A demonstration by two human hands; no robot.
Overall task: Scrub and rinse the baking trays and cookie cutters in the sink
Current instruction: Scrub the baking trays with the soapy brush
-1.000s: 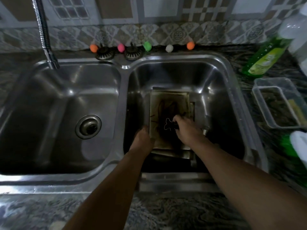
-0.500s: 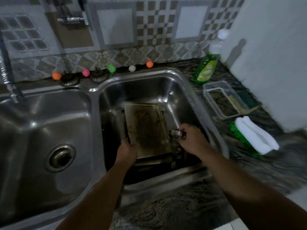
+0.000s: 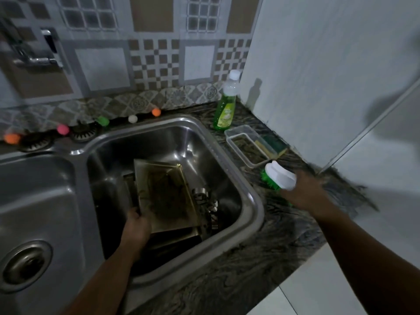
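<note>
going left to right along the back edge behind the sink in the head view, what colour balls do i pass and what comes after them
orange ball → pink ball → green ball → white ball → second orange ball → green soap bottle

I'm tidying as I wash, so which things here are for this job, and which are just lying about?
For the job:
baking tray
cookie cutters
scrub brush
dish soap bottle
sponge

Lying about:
coloured balls
clear plastic container

A home kitchen: double steel sink (image 3: 250, 201) centre frame, patterned wall tiles (image 3: 159, 64) above, dish soap (image 3: 225, 108) upper right.
</note>
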